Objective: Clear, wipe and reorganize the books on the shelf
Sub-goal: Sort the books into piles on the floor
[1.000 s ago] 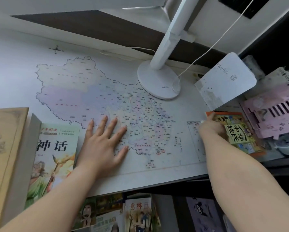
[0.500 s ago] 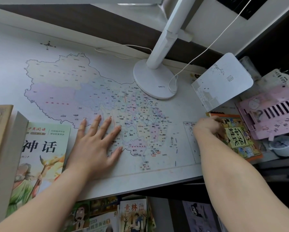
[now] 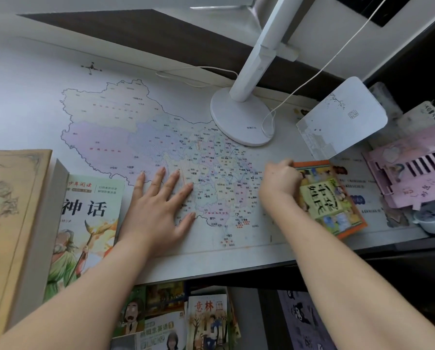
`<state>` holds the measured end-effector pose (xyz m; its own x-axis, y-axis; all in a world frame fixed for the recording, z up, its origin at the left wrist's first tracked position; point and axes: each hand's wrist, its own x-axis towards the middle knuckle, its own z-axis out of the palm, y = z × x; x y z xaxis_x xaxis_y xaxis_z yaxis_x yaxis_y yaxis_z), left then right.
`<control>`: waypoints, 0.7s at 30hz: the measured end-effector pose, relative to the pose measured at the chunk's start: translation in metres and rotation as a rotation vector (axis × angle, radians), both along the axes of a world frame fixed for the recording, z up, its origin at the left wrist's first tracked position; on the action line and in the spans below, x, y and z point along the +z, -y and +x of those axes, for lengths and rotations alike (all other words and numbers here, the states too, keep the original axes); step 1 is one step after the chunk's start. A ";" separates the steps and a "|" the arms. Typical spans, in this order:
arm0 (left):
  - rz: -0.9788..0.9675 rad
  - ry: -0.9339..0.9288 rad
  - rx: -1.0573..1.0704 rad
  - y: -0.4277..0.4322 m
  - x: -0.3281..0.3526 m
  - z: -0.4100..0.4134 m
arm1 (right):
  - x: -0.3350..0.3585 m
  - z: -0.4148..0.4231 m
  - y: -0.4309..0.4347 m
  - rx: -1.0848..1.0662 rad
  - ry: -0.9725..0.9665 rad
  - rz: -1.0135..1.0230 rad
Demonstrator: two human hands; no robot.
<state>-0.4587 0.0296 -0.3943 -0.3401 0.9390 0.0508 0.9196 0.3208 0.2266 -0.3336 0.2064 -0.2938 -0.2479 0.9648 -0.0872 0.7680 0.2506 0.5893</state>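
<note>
White map-printed desk top (image 3: 110, 117) carries, at its near right, an orange-edged illustrated paperback book (image 3: 337, 213), its left edge gripped by the curled right hand (image 3: 279, 183); left hand (image 3: 158, 213) lies flat mid-map, fingers spread.

Map desk mat (image 3: 135, 137): white ground, provinces in pale purple, green, yellow and pink, dark outlines.
Desk lamp (image 3: 241, 117): plain white.
Picture book (image 3: 332, 205): orange border, yellow-green title panel, black characters.
Myth book (image 3: 85, 223): pale cover, green-robed figure, orange flame.
Hardcover (image 3: 7, 210): tan, ornate scrollwork.
Organiser (image 3: 413, 178): pink, dark slots.
</note>
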 end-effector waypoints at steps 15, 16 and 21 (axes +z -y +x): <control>0.232 0.299 0.140 -0.007 0.001 -0.006 | -0.056 0.034 0.145 0.315 -0.340 -0.037; 0.202 0.296 0.135 -0.007 0.003 -0.005 | -0.058 0.033 0.146 0.319 -0.342 -0.033; 0.089 0.471 0.213 -0.013 0.021 -0.006 | -0.055 0.052 0.172 0.528 -0.452 -0.005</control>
<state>-0.4645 0.0425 -0.3732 -0.5283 0.8455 -0.0776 0.6280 0.4507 0.6345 -0.2815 0.0344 -0.3493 -0.6971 0.7049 0.1308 0.7123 0.6602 0.2385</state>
